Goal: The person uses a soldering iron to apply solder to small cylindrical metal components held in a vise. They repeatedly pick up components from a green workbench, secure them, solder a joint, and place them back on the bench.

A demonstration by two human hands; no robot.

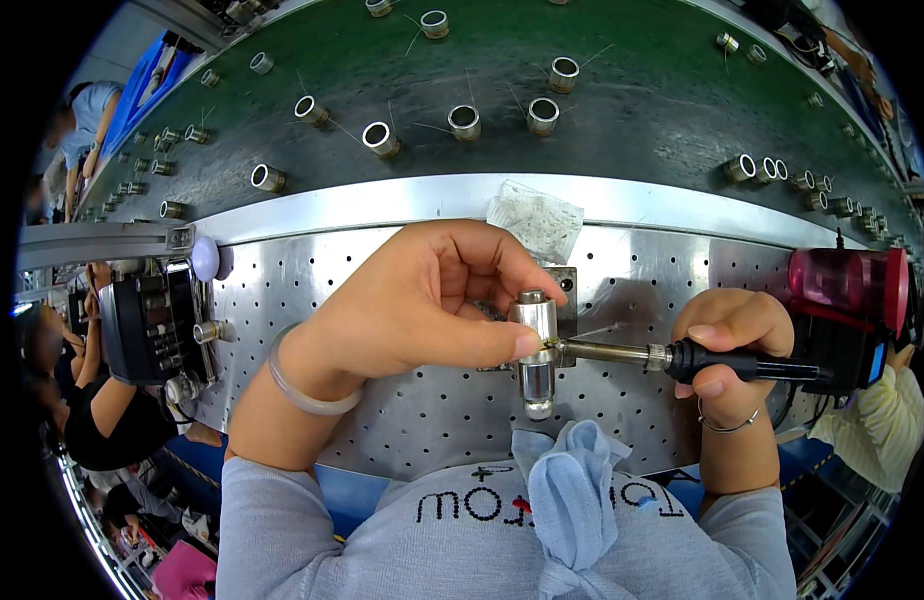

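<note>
In front of me, a shiny metal cylinder (535,322) sits in line with a polished rod (537,382) that has a rounded end. My left hand (437,300) curls around the cylinder from the left, thumb pressed to its side and index finger near its far end. The other left fingers are partly hidden. My right hand (737,345) grips a soldering iron (692,360) by its black handle. Its metal shaft points left, and the tip meets the cylinder's side next to my left thumb. A metal bracket (567,285) shows behind the cylinder.
Beyond the perforated metal worktop (432,420) runs a green conveyor belt (622,150) carrying several metal rings (464,122) with thin wires. A stained white pad (537,220) lies at the edge. A red transparent container (850,285) stands right, a black device (142,330) left. Other people sit nearby.
</note>
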